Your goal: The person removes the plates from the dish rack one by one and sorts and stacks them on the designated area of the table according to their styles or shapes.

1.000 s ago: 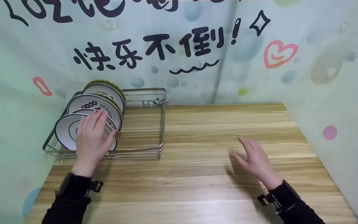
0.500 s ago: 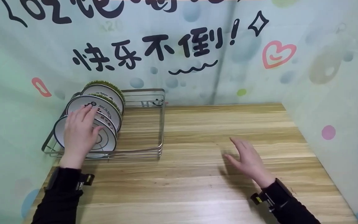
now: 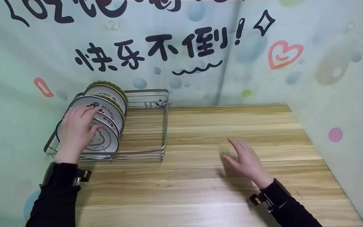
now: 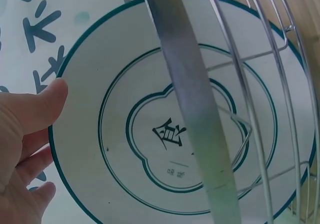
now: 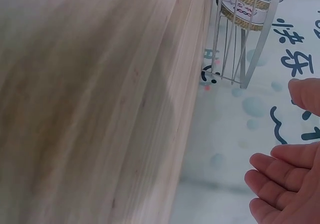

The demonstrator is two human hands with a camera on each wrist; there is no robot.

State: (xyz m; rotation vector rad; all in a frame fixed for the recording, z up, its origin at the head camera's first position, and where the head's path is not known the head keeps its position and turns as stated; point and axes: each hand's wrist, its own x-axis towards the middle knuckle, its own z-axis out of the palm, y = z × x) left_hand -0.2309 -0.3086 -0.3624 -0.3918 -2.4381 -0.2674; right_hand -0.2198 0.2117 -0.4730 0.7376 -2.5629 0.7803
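Observation:
Several round white dishes stand on edge along the left side of a metal wire rack point(image 3: 166, 126). Foremost is a white plate point(image 4: 125, 28) with a dark teal rim, line rings and printed characters. My left hand point(image 3: 76, 127) is at that plate's upper left edge and hides part of it in the head view. In the left wrist view its thumb point(image 4: 52, 96) comes right up to the rim, with some fingers reaching toward the plate's far side. My right hand point(image 3: 244, 159) holds nothing; its fingers are relaxed and its thumb apart, over the wooden table point(image 3: 194, 189).
Behind the front plate, a white dish with print point(image 3: 109, 108) and another dish point(image 3: 112, 86) show green fringed edges. The rack's front rail point(image 3: 140, 152) runs before the plates. A printed cloth wall point(image 3: 200, 85) rises behind and on both sides.
My left hand has shifted left and slightly back along the front plate, uncovering its middle. My right hand has drifted left over the table. The dishes and rack look unmoved.

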